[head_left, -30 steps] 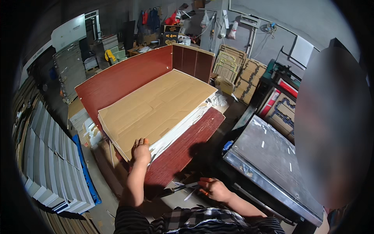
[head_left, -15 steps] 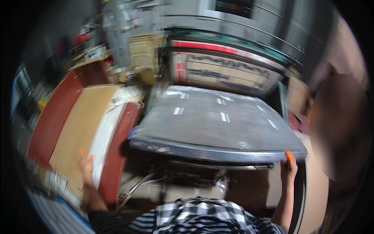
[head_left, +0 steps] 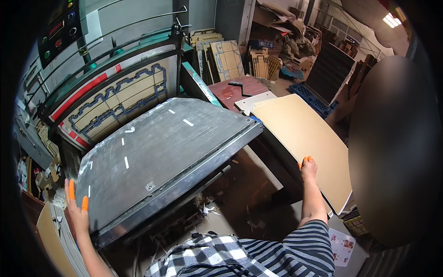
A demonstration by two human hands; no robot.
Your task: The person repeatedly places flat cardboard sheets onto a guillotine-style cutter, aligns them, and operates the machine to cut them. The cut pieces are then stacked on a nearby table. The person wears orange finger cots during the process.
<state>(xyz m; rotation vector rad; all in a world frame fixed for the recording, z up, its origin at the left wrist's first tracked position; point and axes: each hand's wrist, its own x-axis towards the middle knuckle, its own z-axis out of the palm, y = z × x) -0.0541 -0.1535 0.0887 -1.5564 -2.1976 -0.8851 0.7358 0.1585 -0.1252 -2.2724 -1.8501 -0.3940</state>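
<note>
My left hand [head_left: 77, 205] is raised by the left edge of a flat dark metal bed [head_left: 157, 152] of a press. Its fingers are spread, with orange covers on some of them, and nothing is in it. On the right lies a stack of tan cardboard sheets [head_left: 302, 124]. At the stack's near left edge, my right hand [head_left: 308, 169] has its orange-tipped fingers bent and closed on the top sheet's edge. Short white strips are stuck on the metal bed. Behind the bed stands a tan die board [head_left: 121, 99] with grey-blue edging, in a frame with red strips.
A control panel [head_left: 57, 34] with buttons is at the upper left. More die boards [head_left: 226, 60] lean at the back, near a dark red table [head_left: 240, 90]. A blue pallet [head_left: 314, 99] sits at the far right. Paper scraps [head_left: 210, 210] litter the floor under the bed.
The view has swung to the right. My right hand has gone from the bed's right front corner to the cardboard stack. My left hand is now beside the bed, no longer over the sheets at left.
</note>
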